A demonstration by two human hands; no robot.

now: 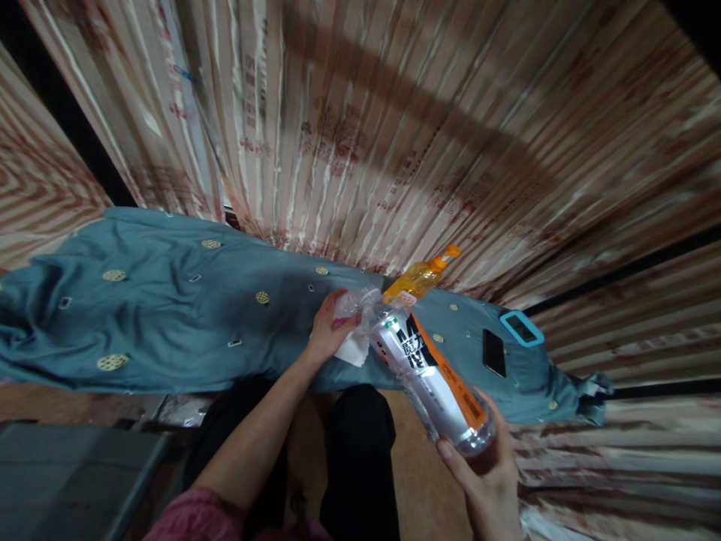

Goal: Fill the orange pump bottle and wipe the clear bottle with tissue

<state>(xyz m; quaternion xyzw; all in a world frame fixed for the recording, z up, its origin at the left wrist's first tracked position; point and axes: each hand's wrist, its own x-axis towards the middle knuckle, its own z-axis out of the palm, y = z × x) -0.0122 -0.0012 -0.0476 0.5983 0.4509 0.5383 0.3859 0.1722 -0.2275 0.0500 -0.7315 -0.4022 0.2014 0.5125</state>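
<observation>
Fingers of the right hand [490, 473] cup the bottom end of a clear plastic bottle [420, 361], grip closed around it, so the bottle sits tilted over the lap at the tabletop's near edge. Left hand [330, 327] has its grip closed on the bottle's neck end, white tissue [354, 349] bunched in there too. Orange bottle [417, 279] sits just behind, on the teal cloth [169, 323] covering the tabletop. Black phone [494, 352] and a blue-framed gadget [521, 327] lie further right on that cloth. Wooden planks [394, 113] fill the back.
</observation>
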